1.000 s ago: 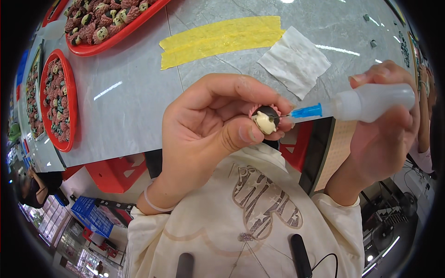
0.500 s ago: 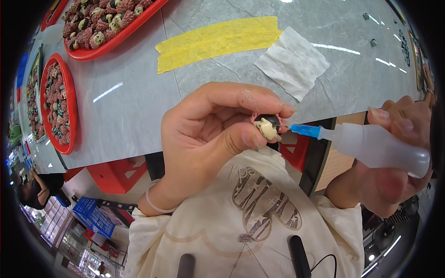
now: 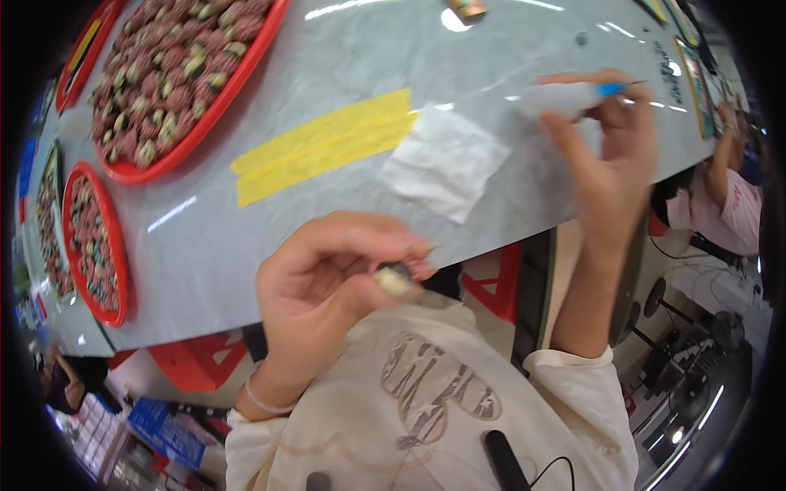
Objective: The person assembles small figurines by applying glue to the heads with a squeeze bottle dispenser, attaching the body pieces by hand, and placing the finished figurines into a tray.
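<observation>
Between the thumb and fingers of my left hand [image 3: 307, 295] is a small figurine [image 3: 395, 281] in cream, black and pink, held in front of my shirt and blurred by motion. My right hand [image 3: 610, 159] is raised over the table at the right, closed around a translucent white squeeze bottle [image 3: 558, 98]. The bottle lies sideways in the grip, and its blue needle tip [image 3: 610, 88] points right, away from the figurine. A crumpled white tissue [image 3: 446, 164] lies on the table between my two hands.
Strips of yellow tape [image 3: 323, 147] are stuck on the grey table [image 3: 327, 74]. At the left stand a large red tray [image 3: 196, 147] full of pink and cream pieces and a smaller red tray [image 3: 120, 278]. Another person [image 3: 725, 200] sits at the far right.
The right hand has swung up and away from the figurine, turning the bottle so its tip faces right. The left hand still holds the figurine. The view has shifted.
</observation>
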